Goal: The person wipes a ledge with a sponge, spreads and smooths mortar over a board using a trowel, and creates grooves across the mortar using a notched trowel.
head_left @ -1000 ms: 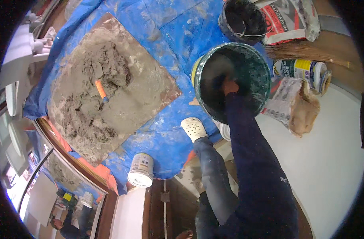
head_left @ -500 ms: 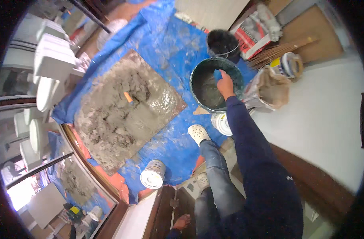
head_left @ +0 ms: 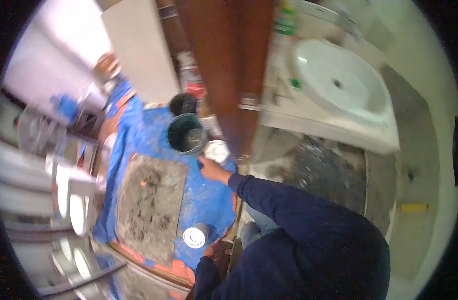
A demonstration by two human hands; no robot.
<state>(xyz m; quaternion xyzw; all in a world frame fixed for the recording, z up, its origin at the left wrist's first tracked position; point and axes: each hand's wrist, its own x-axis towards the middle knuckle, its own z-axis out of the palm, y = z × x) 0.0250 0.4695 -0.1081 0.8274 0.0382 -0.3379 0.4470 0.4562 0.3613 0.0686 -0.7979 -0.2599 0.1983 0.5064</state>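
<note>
My right hand (head_left: 215,171) reaches over the blue tarp, fingers curled. What it holds blends with the blue behind it and I cannot make it out. Just beyond is a dark green tub (head_left: 175,141) with grey material inside, and a white-lidded pail (head_left: 217,151) stands beside it. Low in the view, my left hand (head_left: 210,251) is beside dark wood; its fingers are blurred. A white-lidded can (head_left: 195,236) stands close to it. Grey wet mortar (head_left: 151,202) lies heaped on a board, with a small orange handle (head_left: 143,183) showing in it.
Behind the tub stands a black bucket (head_left: 183,104). A brown door frame (head_left: 234,75) separates the tarp area from a white washbasin (head_left: 339,82) on a counter at right. Dark plastic sheeting (head_left: 326,170) covers floor below the counter. White toilets (head_left: 79,215) stand at left.
The view has swung right, bringing the washbasin and door frame in. My right hand has come out of the tub, where it held something blue, to above the tarp.
</note>
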